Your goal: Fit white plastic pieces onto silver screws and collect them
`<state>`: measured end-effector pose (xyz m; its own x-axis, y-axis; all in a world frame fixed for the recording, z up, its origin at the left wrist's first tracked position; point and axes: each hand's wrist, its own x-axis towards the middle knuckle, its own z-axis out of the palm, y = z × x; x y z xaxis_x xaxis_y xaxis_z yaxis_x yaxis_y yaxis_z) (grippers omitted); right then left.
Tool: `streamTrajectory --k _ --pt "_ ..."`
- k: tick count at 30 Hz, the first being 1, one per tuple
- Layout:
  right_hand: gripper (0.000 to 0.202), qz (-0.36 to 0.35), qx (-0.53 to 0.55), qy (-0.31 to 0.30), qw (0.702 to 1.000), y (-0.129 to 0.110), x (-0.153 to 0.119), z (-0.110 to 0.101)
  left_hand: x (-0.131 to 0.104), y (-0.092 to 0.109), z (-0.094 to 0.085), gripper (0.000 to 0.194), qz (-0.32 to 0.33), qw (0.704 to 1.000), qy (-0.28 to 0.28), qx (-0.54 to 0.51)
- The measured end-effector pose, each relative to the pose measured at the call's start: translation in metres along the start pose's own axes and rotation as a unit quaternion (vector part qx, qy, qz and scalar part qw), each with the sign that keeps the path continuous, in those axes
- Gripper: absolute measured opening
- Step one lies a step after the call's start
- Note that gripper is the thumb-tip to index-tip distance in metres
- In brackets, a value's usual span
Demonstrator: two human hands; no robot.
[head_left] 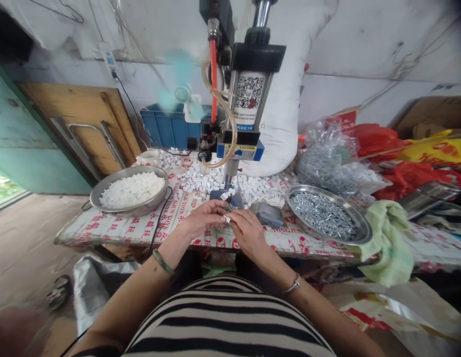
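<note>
Close together at the table's front edge, my left hand [204, 218] and my right hand [248, 230] meet at the fingertips around a small white plastic piece [227, 219]. Both hands are closed in a pinch on it; the fingers hide part of it. Just beyond them stands a pneumatic press [248, 94], its blue base [219, 195] partly behind my fingers. Loose white plastic pieces [200, 178] lie scattered around the press. Some small metal parts [223, 229] show under my hands, mostly covered.
At left sits a metal bowl [159, 201] of white pieces. A steel dish [364, 233] of metal pins stands at right, beside a green cloth [386, 238]. A grey block [269, 214] lies near my right hand. Behind are a blue crate [163, 129] and a bag of pins [323, 158].
</note>
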<state>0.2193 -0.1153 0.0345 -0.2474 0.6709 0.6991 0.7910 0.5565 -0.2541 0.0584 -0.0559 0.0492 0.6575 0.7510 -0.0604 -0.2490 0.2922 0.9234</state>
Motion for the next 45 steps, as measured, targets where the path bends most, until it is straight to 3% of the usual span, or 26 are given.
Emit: streamTrajectory --k 2,4,6,8,11,15,20,27,33,36,40,45 --pt "0.027 -0.009 -0.014 0.000 1.000 0.006 -0.003 -0.002 0.001 0.000 0.001 0.042 0.010 0.998 -0.001 0.064" --pt "0.027 -0.004 -0.039 -0.003 0.999 0.018 0.001 -0.002 0.007 -0.001 0.002 0.036 0.071 0.977 0.072 0.187" --pt "0.026 0.010 -0.063 0.001 0.998 0.034 0.012 -0.001 0.015 -0.001 0.003 0.030 0.150 0.915 0.186 0.326" --pt "0.025 0.029 -0.081 0.004 0.996 0.049 0.028 0.002 0.026 -0.001 0.003 0.029 0.195 0.845 0.265 0.422" --pt "0.023 0.051 -0.110 -0.020 0.992 0.060 0.053 0.009 0.042 -0.002 0.001 0.032 0.204 0.805 0.292 0.474" --pt "0.022 0.066 -0.175 -0.093 0.978 0.058 0.072 0.018 0.057 -0.006 -0.003 0.032 0.203 0.811 0.278 0.473" --pt "0.027 0.074 -0.228 -0.149 0.959 0.054 0.073 0.019 0.065 -0.010 -0.008 0.033 0.198 0.839 0.257 0.436" --pt "0.026 0.091 -0.217 -0.133 0.963 0.052 0.071 0.020 0.069 -0.013 -0.013 0.034 0.199 0.862 0.242 0.397" --pt "0.027 0.062 -0.243 -0.134 0.959 0.052 0.070 0.022 0.069 -0.011 -0.015 0.035 0.195 0.870 0.239 0.385" --pt "0.028 0.018 -0.252 -0.121 0.960 0.053 0.066 0.022 0.069 -0.010 -0.013 0.029 0.214 0.857 0.240 0.402" --pt "0.031 -0.021 -0.242 -0.097 0.965 0.054 0.058 0.023 0.070 -0.012 -0.010 0.022 0.266 0.815 0.252 0.449" --pt "0.029 0.025 -0.198 -0.091 0.976 0.052 0.054 0.021 0.072 -0.016 -0.010 0.019 0.292 0.755 0.265 0.524"
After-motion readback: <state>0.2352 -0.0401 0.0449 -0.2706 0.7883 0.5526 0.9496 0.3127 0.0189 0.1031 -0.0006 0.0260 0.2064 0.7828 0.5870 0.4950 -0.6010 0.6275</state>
